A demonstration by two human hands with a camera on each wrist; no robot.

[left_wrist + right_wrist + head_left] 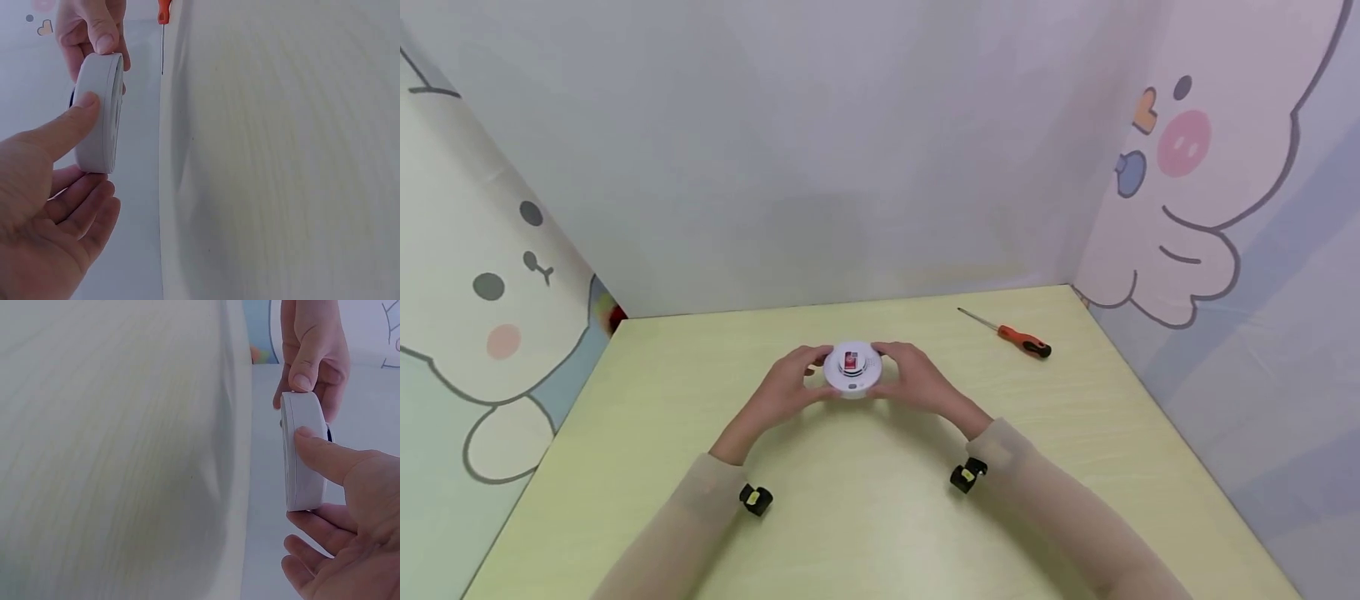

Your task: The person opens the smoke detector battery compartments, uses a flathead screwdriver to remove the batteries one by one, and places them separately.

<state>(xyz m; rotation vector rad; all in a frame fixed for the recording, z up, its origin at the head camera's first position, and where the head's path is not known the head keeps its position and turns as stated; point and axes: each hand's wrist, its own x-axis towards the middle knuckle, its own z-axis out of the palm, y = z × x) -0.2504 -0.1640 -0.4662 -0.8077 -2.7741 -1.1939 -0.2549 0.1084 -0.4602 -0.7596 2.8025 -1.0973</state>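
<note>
A round white smoke detector (852, 387) with a red label on its raised centre is held above the table between both hands. My left hand (786, 385) grips its left rim, thumb on the near side and fingers behind. On the opposite rim, my right hand (919, 382) grips it the same way. In the left wrist view the detector (97, 134) shows edge-on, with a gap between it and the tabletop. The right wrist view shows the detector's side wall (306, 465) under the right thumb, the other fingers loosely bent at its edge.
A screwdriver (1024, 340) with a red and black handle lies at the back right of the pale wooden table (865, 517). Grey-white cloth walls (820, 150) with cartoon animals stand behind and at both sides. Small black devices (756, 500) sit at the wrists.
</note>
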